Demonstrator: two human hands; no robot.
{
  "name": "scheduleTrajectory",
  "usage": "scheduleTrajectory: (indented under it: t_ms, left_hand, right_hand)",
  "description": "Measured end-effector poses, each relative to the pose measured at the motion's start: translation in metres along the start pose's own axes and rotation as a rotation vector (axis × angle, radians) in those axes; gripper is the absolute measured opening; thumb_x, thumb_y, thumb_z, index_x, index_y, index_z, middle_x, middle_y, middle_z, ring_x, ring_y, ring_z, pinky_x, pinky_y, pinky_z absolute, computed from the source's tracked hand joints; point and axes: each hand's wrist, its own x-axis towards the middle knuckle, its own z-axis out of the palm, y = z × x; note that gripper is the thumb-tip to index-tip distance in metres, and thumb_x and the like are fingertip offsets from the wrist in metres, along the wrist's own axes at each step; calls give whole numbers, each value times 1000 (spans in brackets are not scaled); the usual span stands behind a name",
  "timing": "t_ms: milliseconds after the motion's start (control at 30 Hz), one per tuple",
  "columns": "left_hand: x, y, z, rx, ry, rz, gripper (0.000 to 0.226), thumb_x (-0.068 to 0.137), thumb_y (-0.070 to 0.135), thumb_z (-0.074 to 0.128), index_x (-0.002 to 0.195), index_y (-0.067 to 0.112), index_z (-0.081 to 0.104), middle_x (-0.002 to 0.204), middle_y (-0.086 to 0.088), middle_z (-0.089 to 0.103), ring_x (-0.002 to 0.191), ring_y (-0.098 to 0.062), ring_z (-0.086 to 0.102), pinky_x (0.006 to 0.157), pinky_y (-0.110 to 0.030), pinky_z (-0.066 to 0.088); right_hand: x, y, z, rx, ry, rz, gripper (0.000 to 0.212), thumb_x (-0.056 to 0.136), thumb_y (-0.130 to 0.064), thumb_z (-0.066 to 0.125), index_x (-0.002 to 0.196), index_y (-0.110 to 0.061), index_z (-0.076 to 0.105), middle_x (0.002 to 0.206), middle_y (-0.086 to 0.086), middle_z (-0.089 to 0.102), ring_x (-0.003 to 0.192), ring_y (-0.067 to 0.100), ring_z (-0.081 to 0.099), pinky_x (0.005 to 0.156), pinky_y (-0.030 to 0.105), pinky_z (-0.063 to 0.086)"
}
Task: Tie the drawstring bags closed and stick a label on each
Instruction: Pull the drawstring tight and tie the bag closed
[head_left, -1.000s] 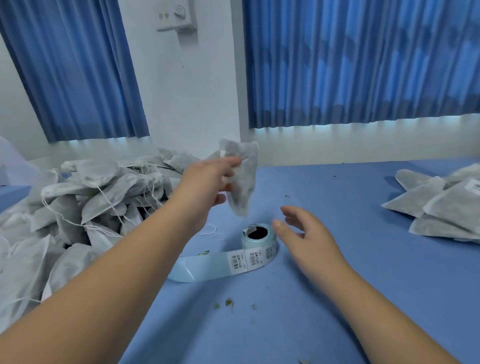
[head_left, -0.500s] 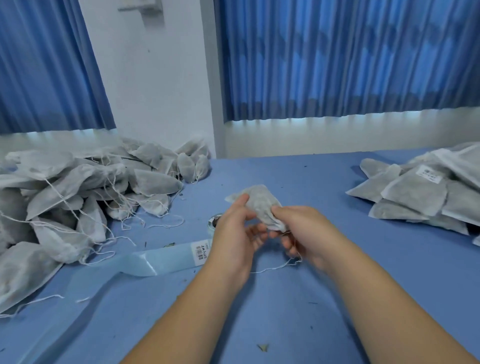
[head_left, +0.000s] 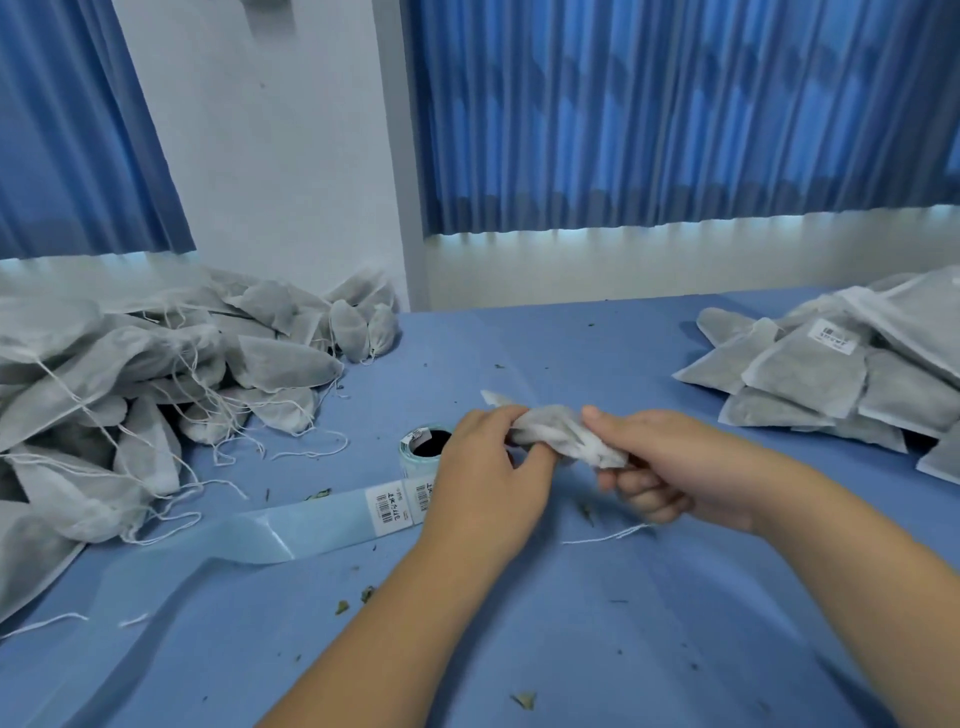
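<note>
A small white drawstring bag (head_left: 550, 428) lies bunched between both hands above the blue table (head_left: 597, 623). My left hand (head_left: 491, 467) pinches its left end with thumb and fingers. My right hand (head_left: 660, 462) grips the right end, fingers curled under it. A thin white string (head_left: 605, 536) trails from beneath my right hand onto the table. The label roll (head_left: 423, 448) stands just left of my left hand, and its pale blue backing strip (head_left: 291, 530) with two barcode labels (head_left: 397, 506) runs out to the left.
A big heap of untied white bags (head_left: 130, 379) with loose strings fills the left side. A stack of flat bags (head_left: 841, 379), one showing a label, sits at the right. Bits of dried herb lie scattered over the table. Blue curtains hang behind.
One second ago my left hand held the bag up alone. Both hands have since come together on it, and it is now squeezed into a horizontal bunch lower over the table.
</note>
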Motion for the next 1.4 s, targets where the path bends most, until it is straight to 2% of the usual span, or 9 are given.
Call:
scheduleTrajectory:
  t_ms: [133, 233, 467, 700, 833, 1000, 1133, 1267, 1400]
  left_hand:
    - [-4, 3, -3, 158, -22, -65, 24, 88, 38, 56, 69, 23, 57, 90, 7, 46, 84, -3, 49, 75, -21, 40]
    - [-13, 14, -8, 406, 53, 88, 33, 88, 41, 50, 98, 20, 72, 103, 7, 49, 98, -16, 52, 83, -28, 40]
    - [-32, 39, -3, -54, -27, 568, 49, 92, 34, 46, 132, 6, 56, 121, 0, 61, 114, -10, 55, 99, -25, 40]
    - [-28, 44, -4, -77, -34, 487, 51, 83, 63, 52, 128, 40, 48, 103, 32, 52, 95, 15, 51, 82, -1, 35]
    - [-23, 40, -22, 88, -39, 439, 46, 81, 77, 38, 118, 49, 41, 68, 21, 58, 68, 1, 54, 63, -17, 43]
    - [-19, 36, -27, 431, 63, 525, 38, 96, 39, 37, 90, 17, 67, 74, 5, 58, 63, -23, 58, 51, -37, 48]
    - [-23, 34, -22, 168, -33, 370, 24, 98, 21, 48, 91, 17, 70, 83, 6, 65, 77, -8, 56, 72, -21, 44]
    - [-28, 44, -20, -342, -252, 13, 20, 90, 30, 57, 72, 30, 66, 65, 9, 66, 56, -7, 57, 57, -17, 44]
    - [-28, 53, -28, -655, -345, -75, 21, 82, 32, 58, 68, 26, 72, 56, 3, 57, 44, -12, 48, 48, -22, 42]
  right_hand:
    - [-16, 9, -16, 133, -47, -102, 33, 80, -41, 72, 61, -16, 61, 52, -5, 21, 46, 11, 13, 41, 19, 16]
    - [-20, 5, -15, 187, -57, -195, 22, 80, -28, 62, 64, -14, 65, 51, -5, 20, 45, 11, 13, 43, 19, 14]
    - [-34, -8, 4, 323, -226, -349, 13, 73, -19, 62, 64, -11, 63, 47, -4, 22, 40, 7, 16, 44, 14, 17]
    - [-40, -13, 7, 315, -130, -386, 23, 73, -13, 49, 52, -10, 58, 40, -3, 28, 41, 11, 11, 45, 19, 13]
    - [-43, -15, -5, 363, -82, -418, 24, 75, -10, 48, 52, -9, 57, 41, -8, 20, 38, 4, 15, 45, 15, 16]
    - [-41, -13, -5, 324, -36, -423, 23, 75, -11, 49, 53, -10, 56, 43, -8, 19, 38, 6, 15, 45, 15, 17]
    - [-37, -9, 1, 263, -21, -415, 20, 75, -13, 51, 57, -11, 58, 47, -5, 19, 42, 10, 14, 46, 19, 14]
    - [-37, -9, -2, 293, 35, -446, 18, 75, -14, 54, 60, -13, 63, 48, -5, 21, 42, 12, 15, 44, 20, 14]
    - [-36, -10, 3, 265, 81, -423, 21, 83, -12, 62, 63, -17, 67, 46, -7, 28, 43, 11, 17, 42, 20, 17]
